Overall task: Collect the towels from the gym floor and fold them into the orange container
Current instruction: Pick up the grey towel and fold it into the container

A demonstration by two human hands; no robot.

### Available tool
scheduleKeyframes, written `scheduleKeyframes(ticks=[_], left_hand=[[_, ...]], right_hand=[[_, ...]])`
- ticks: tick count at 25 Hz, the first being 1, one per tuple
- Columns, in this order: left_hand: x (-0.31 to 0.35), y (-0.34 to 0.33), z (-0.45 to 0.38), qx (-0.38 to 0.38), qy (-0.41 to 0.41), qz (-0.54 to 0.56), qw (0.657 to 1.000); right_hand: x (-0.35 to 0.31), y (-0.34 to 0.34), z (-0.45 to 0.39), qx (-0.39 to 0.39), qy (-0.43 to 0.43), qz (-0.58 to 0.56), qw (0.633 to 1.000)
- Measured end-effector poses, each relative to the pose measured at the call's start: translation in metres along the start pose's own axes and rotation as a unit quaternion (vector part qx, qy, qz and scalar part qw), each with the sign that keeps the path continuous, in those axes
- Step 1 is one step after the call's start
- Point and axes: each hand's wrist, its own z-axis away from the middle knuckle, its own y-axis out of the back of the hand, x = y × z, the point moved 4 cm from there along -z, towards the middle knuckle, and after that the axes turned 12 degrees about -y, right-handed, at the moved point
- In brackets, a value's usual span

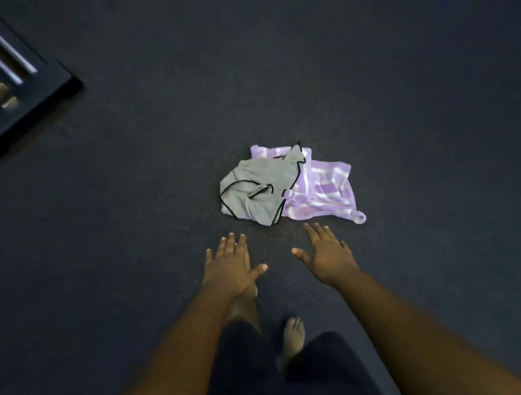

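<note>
2 towels crumpled on dark gym floor (399, 77): grey towel (254, 191) partly overlapping purple striped towel (324, 192). Left hand (232, 266) and right hand (326, 259) hover just short of them, fingers spread, holding nothing. Dark equipment base (10, 80) far left.

Single head-worn wide-angle view, pitched steeply down and forward from standing height, so the frame is almost all dark floor (399, 77) with barrel distortion toward the edges. Both forearms enter from the bottom edge, with the left hand (230, 266) and right hand (327, 256) low centre, bare feet directly beneath the lens, and the grey towel (252, 188) and purple striped towel (327, 192) just ahead near frame centre. A piece of gym equipment (10, 80) is clipped by the top-left corner; no second view, so no overlap.
</note>
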Motion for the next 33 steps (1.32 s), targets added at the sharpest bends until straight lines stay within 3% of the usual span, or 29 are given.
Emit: scheduleKeyframes(ticks=[10,17,22,26,33], left_hand=[[-0.127,-0.097,-0.306,-0.045,0.043,0.011,0.998],[-0.161,-0.164,-0.382,-0.061,0.045,0.017,0.997],[-0.135,-0.135,-0.330,-0.064,0.065,0.038,0.995],[-0.096,-0.070,-0.222,-0.071,0.103,0.093,0.988],[0.000,0.025,0.026,0.070,0.249,0.180,0.949]], right_hand=[[-0.016,-0.123,-0.355,0.009,0.003,0.045,0.999],[-0.027,-0.185,-0.474,0.034,-0.044,0.039,0.998],[-0.039,-0.148,-0.406,0.067,0.046,0.050,0.995],[-0.065,-0.076,-0.288,0.060,0.157,0.104,0.980],[-0.112,0.079,-0.080,0.070,0.330,0.171,0.926]])
